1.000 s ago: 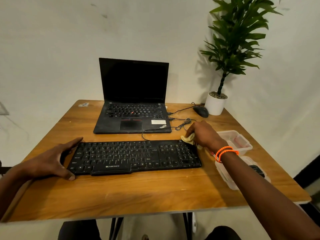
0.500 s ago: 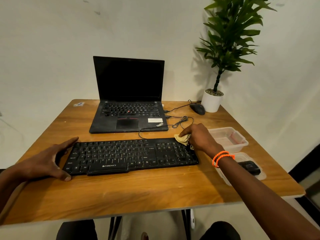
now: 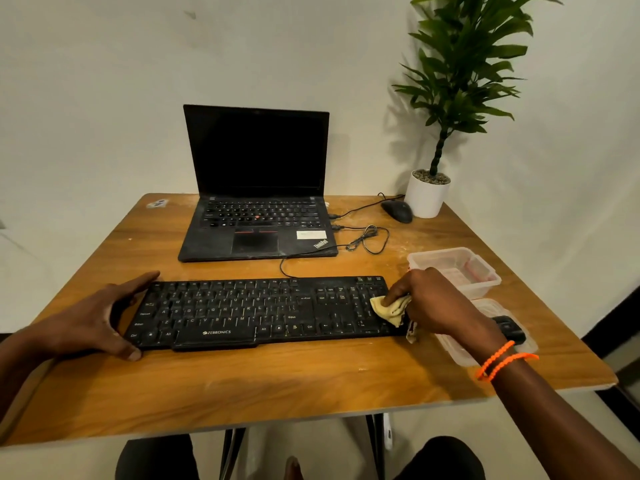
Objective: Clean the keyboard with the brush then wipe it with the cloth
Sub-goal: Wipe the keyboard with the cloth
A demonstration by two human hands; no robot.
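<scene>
With the left hand (image 3: 90, 320) flat steadying the keyboard (image 3: 263, 311), the right hand (image 3: 433, 306), bunching the cloth (image 3: 389, 309), should probably wipe leftward in even rows.

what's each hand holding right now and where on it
The right hand grips the bunched yellow cloth at its right side. The left hand only braces the keyboard at its left end.

Warm, dim light — soft shadows, bowed edges

Bare forearms — two orange bead bracelets (image 3: 502, 363) circle the right wrist.
</scene>
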